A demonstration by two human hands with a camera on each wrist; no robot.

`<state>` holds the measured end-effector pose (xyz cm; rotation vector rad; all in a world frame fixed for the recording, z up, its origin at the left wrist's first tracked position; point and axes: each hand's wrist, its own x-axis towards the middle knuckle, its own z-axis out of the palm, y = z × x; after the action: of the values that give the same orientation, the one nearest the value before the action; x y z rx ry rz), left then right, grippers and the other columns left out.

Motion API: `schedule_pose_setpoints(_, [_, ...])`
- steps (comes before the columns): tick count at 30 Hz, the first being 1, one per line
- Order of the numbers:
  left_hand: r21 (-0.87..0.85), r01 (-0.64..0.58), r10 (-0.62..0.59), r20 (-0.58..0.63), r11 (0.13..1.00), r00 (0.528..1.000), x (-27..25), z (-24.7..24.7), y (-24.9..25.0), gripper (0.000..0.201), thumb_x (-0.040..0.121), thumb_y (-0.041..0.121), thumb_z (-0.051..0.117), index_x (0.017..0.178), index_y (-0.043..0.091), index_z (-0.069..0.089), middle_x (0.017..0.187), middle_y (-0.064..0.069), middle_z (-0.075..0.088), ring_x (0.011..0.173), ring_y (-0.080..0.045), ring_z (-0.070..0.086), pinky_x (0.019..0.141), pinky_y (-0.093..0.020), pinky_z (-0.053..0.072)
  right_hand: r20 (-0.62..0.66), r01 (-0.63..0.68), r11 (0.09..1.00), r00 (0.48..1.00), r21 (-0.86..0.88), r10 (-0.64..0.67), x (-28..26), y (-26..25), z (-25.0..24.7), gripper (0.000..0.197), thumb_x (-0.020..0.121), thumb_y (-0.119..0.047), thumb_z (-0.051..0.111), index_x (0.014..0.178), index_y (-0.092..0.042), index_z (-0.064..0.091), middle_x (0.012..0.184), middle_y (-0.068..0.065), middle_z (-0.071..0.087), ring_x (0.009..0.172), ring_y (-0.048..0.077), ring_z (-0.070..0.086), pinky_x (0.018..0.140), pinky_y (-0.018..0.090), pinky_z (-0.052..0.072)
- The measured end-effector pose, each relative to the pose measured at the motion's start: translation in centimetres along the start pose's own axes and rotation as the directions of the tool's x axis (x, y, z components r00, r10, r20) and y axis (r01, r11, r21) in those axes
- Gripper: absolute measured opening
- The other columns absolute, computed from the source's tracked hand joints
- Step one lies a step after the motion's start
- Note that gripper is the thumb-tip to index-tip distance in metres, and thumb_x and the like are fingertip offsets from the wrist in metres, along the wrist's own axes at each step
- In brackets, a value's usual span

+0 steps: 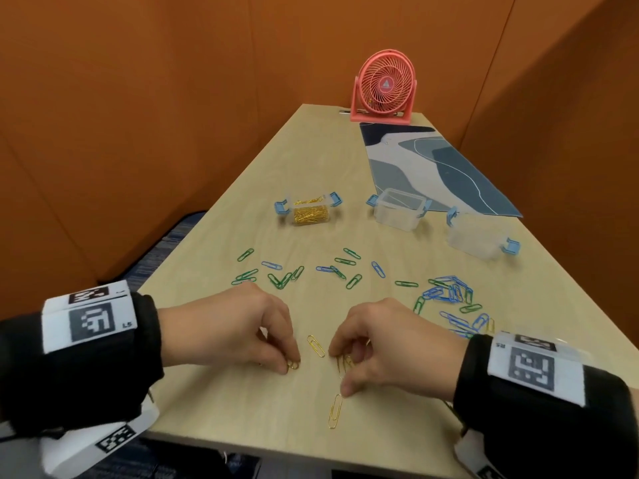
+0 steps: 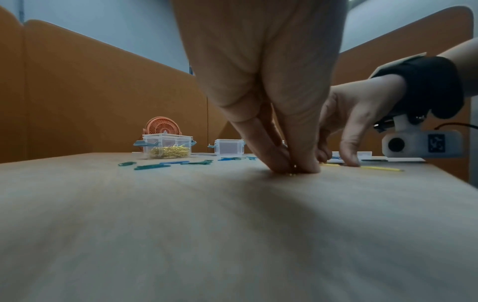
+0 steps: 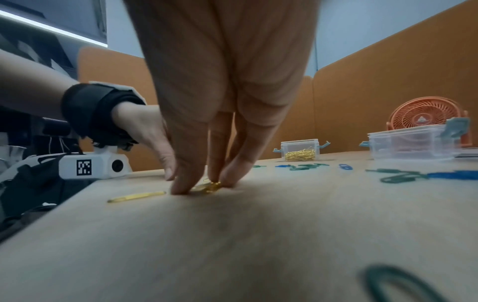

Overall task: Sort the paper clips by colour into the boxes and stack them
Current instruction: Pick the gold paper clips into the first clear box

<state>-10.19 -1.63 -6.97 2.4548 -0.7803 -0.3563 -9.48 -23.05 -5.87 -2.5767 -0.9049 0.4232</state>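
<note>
Both hands arch down, fingertips pinching gold clips.

Gold clips lie flat nearest the bench's front edge, with green clips and blue clips scattered behind them. Beyond those stand three clear boxes with blue latches; the left box holds gold clips.

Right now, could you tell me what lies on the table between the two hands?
One loose gold paper clip lies flat between the left hand and the right hand; the head view shows it.
</note>
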Motion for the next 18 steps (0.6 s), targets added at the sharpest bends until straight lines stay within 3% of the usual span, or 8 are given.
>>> schedule_pose_setpoints(5, [0.085,0.082,-0.086,0.040,0.993,0.995,0.7,-0.2,0.4,0.010,0.081,0.023,0.071,0.091,0.022,0.073,0.086,0.006,0.068,0.075,-0.004,0.059,0.067,-0.006,0.041,-0.016,-0.030,0.998,0.999,0.056,0.031,0.1,0.3,-0.1,0.008,0.077,-0.014,0.072,0.085,-0.014,0.072,0.068,-0.005,0.061,0.062,0.006,0.056,0.059,0.008,0.041])
schedule_pose_setpoints(10, [0.147,0.102,-0.107,0.029,0.984,0.994,1.0,0.0,0.6,0.013,0.081,0.018,0.063,0.091,0.023,0.071,0.083,0.006,0.068,0.070,-0.003,0.057,0.064,-0.006,0.042,-0.053,-0.048,0.996,0.997,0.078,0.052,-0.3,0.5,0.3,0.017,0.077,-0.017,0.073,0.094,-0.014,0.070,0.076,-0.005,0.060,0.069,0.008,0.056,0.065,0.013,0.044])
schedule_pose_setpoints(14, [0.103,0.135,-0.141,0.055,0.986,0.988,1.3,0.0,0.5,0.016,0.077,0.016,0.062,0.081,0.030,0.065,0.083,0.005,0.068,0.067,-0.004,0.058,0.065,-0.013,0.048,-0.024,-0.030,0.995,0.999,0.097,0.032,-0.4,0.4,0.2,0.008,0.079,-0.015,0.070,0.087,-0.013,0.071,0.074,-0.002,0.063,0.065,0.007,0.056,0.064,0.014,0.046])
schedule_pose_setpoints(18, [0.095,0.177,-0.189,0.128,0.980,0.974,1.8,-0.4,0.6,0.016,0.079,0.019,0.062,0.074,0.035,0.060,0.083,0.006,0.066,0.066,-0.001,0.055,0.068,-0.016,0.049,0.046,-0.020,0.997,0.999,0.068,0.017,-0.1,0.2,0.0,0.007,0.084,-0.017,0.064,0.087,-0.013,0.069,0.067,-0.007,0.057,0.059,0.003,0.050,0.061,0.012,0.041])
